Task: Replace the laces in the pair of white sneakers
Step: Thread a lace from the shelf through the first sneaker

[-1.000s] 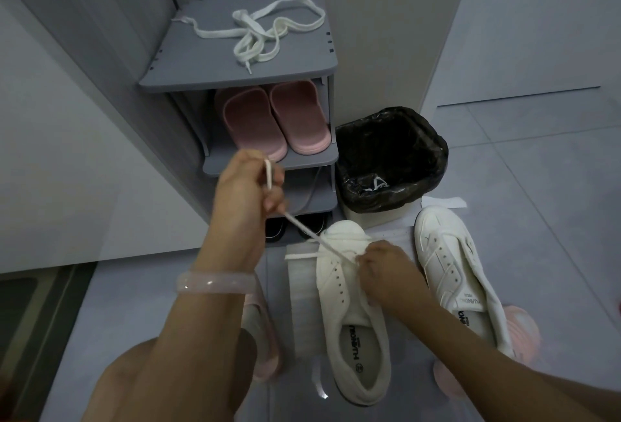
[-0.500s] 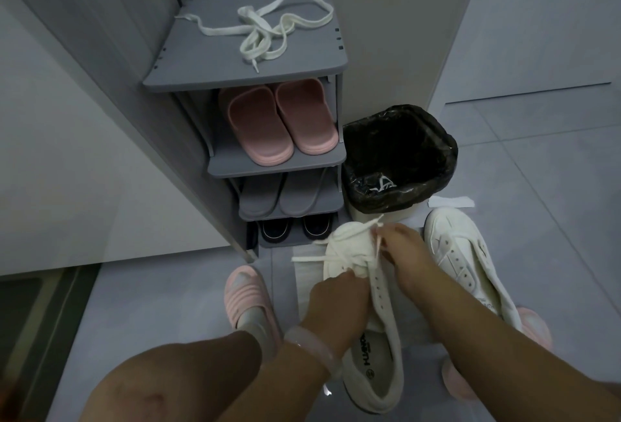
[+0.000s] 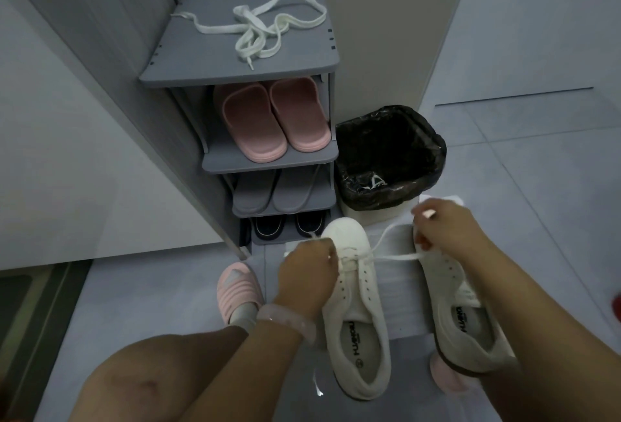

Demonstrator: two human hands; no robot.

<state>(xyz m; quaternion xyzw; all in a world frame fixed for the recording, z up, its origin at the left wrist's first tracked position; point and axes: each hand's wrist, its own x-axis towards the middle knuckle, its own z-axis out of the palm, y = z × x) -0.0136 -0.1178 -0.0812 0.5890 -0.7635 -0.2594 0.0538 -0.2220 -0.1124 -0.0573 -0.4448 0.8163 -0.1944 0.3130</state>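
Two white sneakers stand on the floor in front of me. The left sneaker (image 3: 356, 290) has a white lace (image 3: 393, 257) threaded through its front eyelets. My left hand (image 3: 307, 273) grips the lace's left end beside the sneaker's toe. My right hand (image 3: 443, 231) pinches the other end and holds it out to the right, above the right sneaker (image 3: 460, 314), which shows bare eyelets. A loose tangle of white laces (image 3: 265, 30) lies on top of the grey shoe rack (image 3: 188, 75).
The rack holds pink slippers (image 3: 272, 121), grey slippers (image 3: 268, 194) and dark shoes (image 3: 289, 225). A bin with a black liner (image 3: 389, 159) stands right of it. My pink-slippered left foot (image 3: 238, 289) is beside the left sneaker. A wall runs along the left.
My left hand came down from high above the sneaker to its toe. My right hand moved out to the right, drawing the lace taut across the front eyelets.
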